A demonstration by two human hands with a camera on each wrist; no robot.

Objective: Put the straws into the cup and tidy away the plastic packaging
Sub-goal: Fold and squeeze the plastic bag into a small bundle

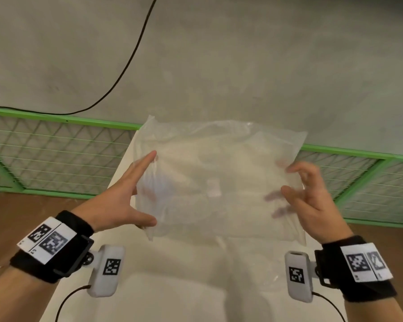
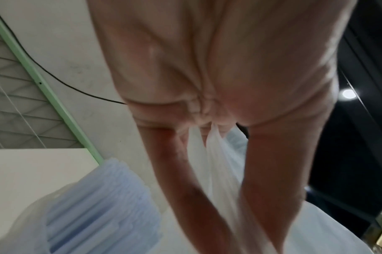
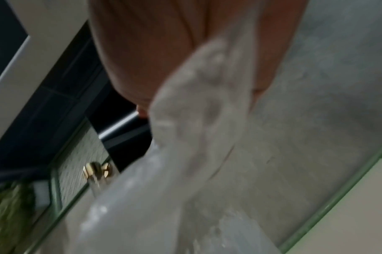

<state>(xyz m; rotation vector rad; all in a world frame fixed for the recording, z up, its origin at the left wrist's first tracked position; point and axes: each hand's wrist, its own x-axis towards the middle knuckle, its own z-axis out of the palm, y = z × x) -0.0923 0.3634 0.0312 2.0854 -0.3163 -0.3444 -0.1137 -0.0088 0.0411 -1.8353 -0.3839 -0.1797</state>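
I hold a translucent plastic bag (image 1: 214, 180) spread flat in the air above the white table (image 1: 172, 293). My left hand (image 1: 153, 188) pinches its left edge, thumb in front and fingers behind the film. On the right edge, my right hand (image 1: 286, 182) grips the same way, its curled fingers showing through the plastic. The left wrist view shows the bag (image 2: 220, 171) running between the fingers, and a bundle of pale blue straws (image 2: 103, 202) standing below in a clear container that is blurred. In the right wrist view the bag (image 3: 196, 120) hangs from the palm.
A green-framed wire fence (image 1: 56, 154) runs behind the table's far end. A black cable (image 1: 130, 59) lies on the grey concrete floor beyond it. Brown floor shows on both sides of the table.
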